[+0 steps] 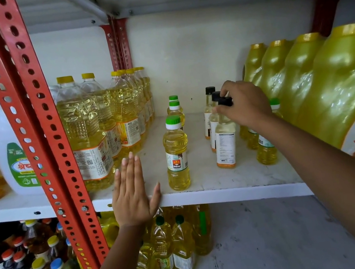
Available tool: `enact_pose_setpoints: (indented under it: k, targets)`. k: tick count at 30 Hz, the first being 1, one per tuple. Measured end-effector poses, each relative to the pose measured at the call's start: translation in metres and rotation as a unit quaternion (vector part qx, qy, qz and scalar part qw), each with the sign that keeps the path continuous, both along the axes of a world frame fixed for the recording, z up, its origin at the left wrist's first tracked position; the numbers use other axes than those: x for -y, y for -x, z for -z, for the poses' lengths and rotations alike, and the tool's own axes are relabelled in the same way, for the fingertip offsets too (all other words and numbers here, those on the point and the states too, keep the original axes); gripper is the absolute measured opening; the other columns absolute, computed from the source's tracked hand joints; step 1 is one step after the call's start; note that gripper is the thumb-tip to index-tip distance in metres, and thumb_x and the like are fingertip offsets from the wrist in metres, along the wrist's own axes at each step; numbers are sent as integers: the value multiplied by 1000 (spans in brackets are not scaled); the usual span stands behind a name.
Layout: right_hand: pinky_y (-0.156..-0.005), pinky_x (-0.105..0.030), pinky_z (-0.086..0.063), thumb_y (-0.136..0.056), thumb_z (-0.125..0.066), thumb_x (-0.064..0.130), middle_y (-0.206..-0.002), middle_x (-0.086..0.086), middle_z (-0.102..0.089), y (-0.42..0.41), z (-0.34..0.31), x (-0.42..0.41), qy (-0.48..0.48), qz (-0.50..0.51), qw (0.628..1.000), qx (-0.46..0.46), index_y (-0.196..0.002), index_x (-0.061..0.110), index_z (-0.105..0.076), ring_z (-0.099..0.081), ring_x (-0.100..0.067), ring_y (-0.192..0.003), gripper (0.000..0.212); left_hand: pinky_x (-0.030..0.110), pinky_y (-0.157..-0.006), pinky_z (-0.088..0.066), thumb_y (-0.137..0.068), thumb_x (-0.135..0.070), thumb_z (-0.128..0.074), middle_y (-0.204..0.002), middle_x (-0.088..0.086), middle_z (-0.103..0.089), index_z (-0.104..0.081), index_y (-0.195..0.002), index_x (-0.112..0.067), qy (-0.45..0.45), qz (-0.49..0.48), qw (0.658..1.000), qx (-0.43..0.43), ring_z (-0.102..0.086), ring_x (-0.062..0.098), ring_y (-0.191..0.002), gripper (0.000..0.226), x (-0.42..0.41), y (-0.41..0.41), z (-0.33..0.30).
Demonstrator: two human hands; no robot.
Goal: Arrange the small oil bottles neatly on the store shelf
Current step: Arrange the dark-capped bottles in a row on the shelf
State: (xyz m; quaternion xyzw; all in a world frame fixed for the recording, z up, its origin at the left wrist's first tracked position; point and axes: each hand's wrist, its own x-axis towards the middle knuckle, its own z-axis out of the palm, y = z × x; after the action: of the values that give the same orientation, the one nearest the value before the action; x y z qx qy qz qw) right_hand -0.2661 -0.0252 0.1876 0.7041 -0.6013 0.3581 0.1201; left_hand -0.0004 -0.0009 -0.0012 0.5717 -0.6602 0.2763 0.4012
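Small oil bottles stand in rows on the white shelf (216, 189). A green-capped Uday bottle (176, 155) is nearest the front, with two more green-capped ones (176, 111) lined up behind it. To the right runs a row of three black-capped bottles; my right hand (243, 103) grips the front black-capped bottle (226, 147) by its cap. Further small green-capped bottles (266, 151) stand partly hidden under my right forearm. My left hand (131, 189) lies flat on the shelf's front edge, fingers straight, holding nothing.
Large clear oil bottles (85, 135) fill the shelf's left part beside a red perforated post (36, 125). Big yellow Fortune jugs (341, 93) crowd the right. More bottles (167, 248) stand on the lower shelf.
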Motion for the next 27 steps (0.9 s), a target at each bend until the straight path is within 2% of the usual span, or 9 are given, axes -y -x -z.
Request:
enact_pose_setpoints:
  k: [4, 7, 9, 12, 15, 17, 20, 23, 27]
  targets:
    - [-83, -34, -48, -79, -65, 16, -115, -13, -67, 3, -1, 1, -16, -50, 998, 42, -111, 14, -62, -61, -32, -105, 32, 38, -120, -14, -95, -52, -22, -153, 14, -29, -29, -147, -2, 5, 1, 1000, 0, -19, 23, -146, 72, 1, 0, 0]
    - [-81, -32, -45, -75, -71, 25, -121, -14, -59, 3, 0, 0, -18, -44, 998, 52, -116, 15, -57, -59, -30, -106, 44, 38, -120, -14, -95, -52, -22, -153, 15, -31, -31, -146, -2, 6, 0, 1000, 0, -20, 23, -146, 72, 1, 0, -1]
    - [-81, -34, -46, -75, -73, 30, -117, -15, -58, 2, 2, 1, -12, -37, 997, 63, -112, 14, -58, -59, -31, -103, 42, 38, -120, -14, -95, -51, -22, -153, 15, -32, -32, -145, -1, 4, 0, 1000, 1, -20, 23, -146, 72, 1, 1, -1]
    - [-86, -36, -48, -79, -66, 19, -116, -15, -62, 2, 3, 0, -13, -47, 996, 78, -111, 14, -60, -59, -33, -105, 33, 39, -120, -15, -95, -51, -22, -152, 16, -32, -32, -146, -1, 5, 3, 1000, -1, -21, 24, -146, 72, 0, 1, 0]
    - [-87, -33, -47, -80, -60, 10, -120, -13, -63, 3, 5, -2, -17, -69, 990, 125, -117, 14, -58, -59, -30, -110, 37, 39, -120, -15, -95, -51, -22, -152, 15, -32, -32, -145, -1, 9, 2, 1000, -1, -22, 24, -145, 72, 0, 0, 0]
    - [-87, -33, -46, -81, -62, 14, -122, -13, -61, 2, 9, -3, -23, -74, 986, 150, -121, 14, -55, -59, -30, -110, 40, 38, -120, -14, -95, -51, -22, -152, 15, -32, -32, -145, -1, 9, 1, 1000, 0, -21, 23, -145, 71, 0, 0, 0]
    - [-85, -42, -51, -76, -73, 27, -118, -15, -58, 0, 17, -3, -3, -63, 982, 177, -115, 14, -55, -62, -30, -99, 45, 37, -120, -14, -95, -50, -23, -153, 15, -31, -32, -146, -1, 3, 0, 1000, 1, -21, 23, -146, 71, 0, 0, 0]
    - [-84, -45, -54, -76, -73, 24, -114, -15, -61, 1, 20, -2, 5, -65, 978, 198, -110, 15, -57, -64, -31, -96, 39, 36, -121, -11, -95, -51, -22, -154, 14, -28, -29, -147, -2, -5, -1, 1000, 1, -18, 22, -146, 71, 0, 1, 0]
    - [-87, -46, -54, -78, -70, 21, -117, -12, -64, 1, 19, -3, -6, -79, 973, 215, -115, 14, -56, -64, -29, -98, 40, 36, -121, -10, -95, -50, -22, -154, 14, -28, -29, -147, -2, -8, -4, 1000, 2, -18, 22, -146, 71, 0, 0, 0]
